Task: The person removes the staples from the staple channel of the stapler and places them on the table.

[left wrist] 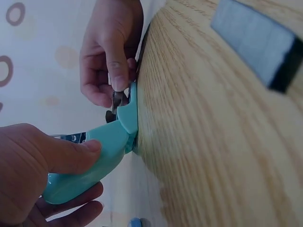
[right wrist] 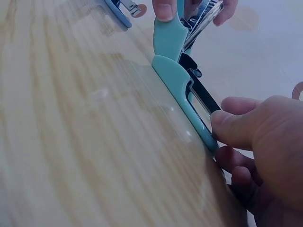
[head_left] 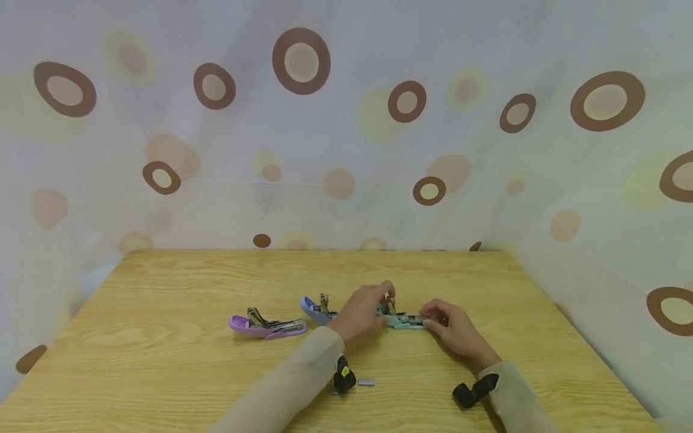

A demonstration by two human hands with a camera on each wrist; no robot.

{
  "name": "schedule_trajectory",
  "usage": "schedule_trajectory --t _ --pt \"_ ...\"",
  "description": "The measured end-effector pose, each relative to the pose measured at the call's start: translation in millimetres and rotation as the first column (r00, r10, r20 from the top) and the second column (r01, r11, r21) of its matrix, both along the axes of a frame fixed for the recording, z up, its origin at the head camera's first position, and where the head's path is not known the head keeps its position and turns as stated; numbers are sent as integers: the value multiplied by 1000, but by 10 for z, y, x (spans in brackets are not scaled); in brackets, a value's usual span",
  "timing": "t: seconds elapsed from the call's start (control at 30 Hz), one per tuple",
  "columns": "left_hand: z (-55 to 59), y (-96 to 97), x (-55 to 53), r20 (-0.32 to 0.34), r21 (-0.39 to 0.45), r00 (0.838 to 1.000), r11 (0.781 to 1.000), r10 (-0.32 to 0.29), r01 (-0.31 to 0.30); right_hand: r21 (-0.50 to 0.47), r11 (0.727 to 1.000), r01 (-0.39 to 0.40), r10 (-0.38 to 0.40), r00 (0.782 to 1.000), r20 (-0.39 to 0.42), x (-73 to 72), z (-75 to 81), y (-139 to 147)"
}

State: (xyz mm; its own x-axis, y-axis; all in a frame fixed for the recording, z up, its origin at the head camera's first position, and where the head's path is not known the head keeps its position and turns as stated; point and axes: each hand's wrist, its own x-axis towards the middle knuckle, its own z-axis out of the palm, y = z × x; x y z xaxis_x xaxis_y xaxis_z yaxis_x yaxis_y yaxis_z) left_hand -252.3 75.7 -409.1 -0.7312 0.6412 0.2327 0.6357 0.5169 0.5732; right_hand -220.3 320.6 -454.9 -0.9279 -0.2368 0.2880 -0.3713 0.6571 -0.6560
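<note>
A teal stapler lies opened out on the wooden table, its metal parts exposed. My left hand grips its swung-back top cover, thumb on one side and fingers on the other, as the left wrist view shows. At the far end of the base, my right hand pinches the stapler's front end between thumb and fingers. The right wrist view shows the dark metal staple channel running along the teal base to my right thumb. Whether staples sit inside the channel, I cannot tell.
Left of my left hand a blue stapler stands opened, partly hidden by the hand. Farther left lies an opened purple stapler. A grey strip of staples lies nearer me, with another piece partly hidden by the left wrist camera. Patterned cloth hangs behind the table.
</note>
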Motion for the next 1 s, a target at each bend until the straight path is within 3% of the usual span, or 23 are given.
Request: schedule_trajectory --t 0.3,0.4,0.5,0.6,0.73,1.0 --pt "18 35 -12 -70 -77 997 997 8 -13 58 989 -137 141 988 -59 -23 48 -10" --pt "53 77 -58 -121 -165 993 986 -5 -15 76 983 -165 172 980 -98 -25 88 -29" --pt "79 136 -92 -158 -283 986 959 -46 -1 81 981 -177 186 977 -109 17 120 -53" --pt "142 197 -122 -149 -378 983 925 -102 39 88 979 -182 192 973 -130 7 118 -32" --pt "170 257 -136 -112 -444 984 893 -137 74 83 975 -206 217 963 -159 -61 -14 65" --pt "131 243 -177 -66 -444 989 891 -133 90 174 952 -254 278 951 -135 -103 58 11"
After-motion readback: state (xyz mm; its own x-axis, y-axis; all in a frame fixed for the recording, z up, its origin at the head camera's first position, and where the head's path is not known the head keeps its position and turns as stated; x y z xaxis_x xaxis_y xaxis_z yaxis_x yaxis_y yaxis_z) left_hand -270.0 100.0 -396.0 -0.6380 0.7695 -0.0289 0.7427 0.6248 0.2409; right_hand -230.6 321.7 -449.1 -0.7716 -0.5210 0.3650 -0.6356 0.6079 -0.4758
